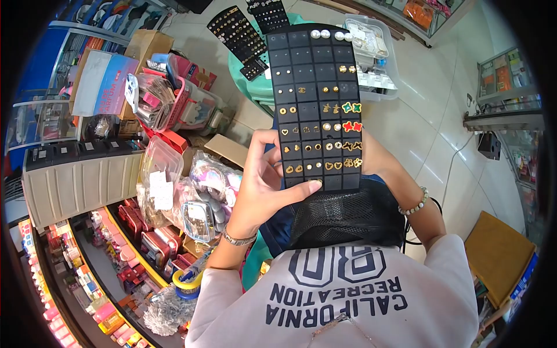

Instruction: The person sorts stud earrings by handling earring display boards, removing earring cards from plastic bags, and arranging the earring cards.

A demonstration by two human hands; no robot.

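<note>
A tall black earring display board [293, 133] stands upright in front of me, marked off in small squares. Pairs of earrings are fixed on it: white pearls [331, 35] along the top, gold studs, green star-like ones [351, 108] and red ones [352, 127] by the right edge. Several squares are bare. My left hand [264, 174] is closed on the lower left of the board, its thumb across the front near a gold stud. My right hand [374, 155] reaches behind the right edge; its fingers are hidden there.
Behind the board, a green stool [246, 87] carries two more earring boards [238, 35]. A clear plastic bin [371, 52] stands beside it. Leftward are a pink basket [180, 101], bagged goods [203, 191] and stocked shelves [104, 278]. A black mesh bag [348, 217] lies on my lap.
</note>
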